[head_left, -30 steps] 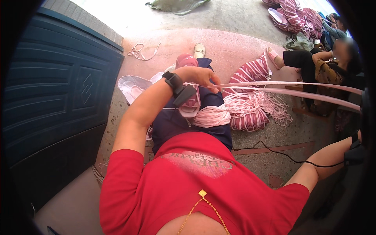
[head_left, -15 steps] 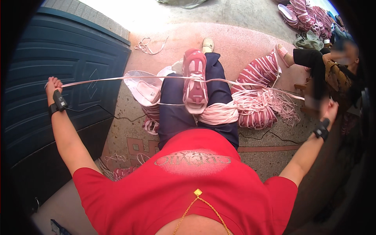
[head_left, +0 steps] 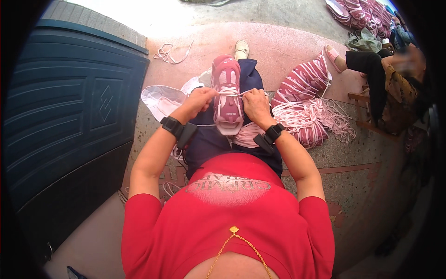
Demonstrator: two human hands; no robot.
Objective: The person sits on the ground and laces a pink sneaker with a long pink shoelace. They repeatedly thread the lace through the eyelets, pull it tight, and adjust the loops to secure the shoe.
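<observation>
A pink shoe upper [head_left: 228, 111] lies lengthwise along my thighs, its toe end pointing away from me. A pale shoelace [head_left: 228, 94] crosses its eyelet rows. Close to the upper's left side, my left hand [head_left: 200, 100] pinches one side of the lace. On the other side my right hand [head_left: 257, 107] is closed on the lace, its knuckles up. Between the hands the lace runs short and fairly straight over the upper. A bundle of pale pink laces [head_left: 248, 135] rests on my right thigh, partly under my right wrist.
Pale-lined shoe uppers [head_left: 160, 99] sit left of my legs. To the right are a tied stack of pink uppers [head_left: 303, 80] and a heap of laces [head_left: 316, 116]. A blue door [head_left: 69, 100] stands left. Another person's dark-trousered leg [head_left: 364, 65] is at right. A loose lace [head_left: 173, 54] lies ahead.
Both hands have come in from wide apart to the sides of the shoe upper. The long stretch of lace held out between them no longer spans the view.
</observation>
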